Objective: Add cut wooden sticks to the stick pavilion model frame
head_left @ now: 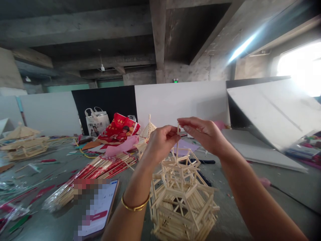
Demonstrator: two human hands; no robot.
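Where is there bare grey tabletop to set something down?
Between the thin black cable and flat white board, right of the right forearm; a scrap-specked patch between that forearm and the pale wooden model. Left is crowded: plastic-wrapped pale sticks, rectangular phone.

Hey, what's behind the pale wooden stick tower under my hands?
Behind the tower are a flat lilac sheet and, towards the right, a slim black object. The tower's sticks and your bare left hand hide parts of that area; anything there cannot be seen.
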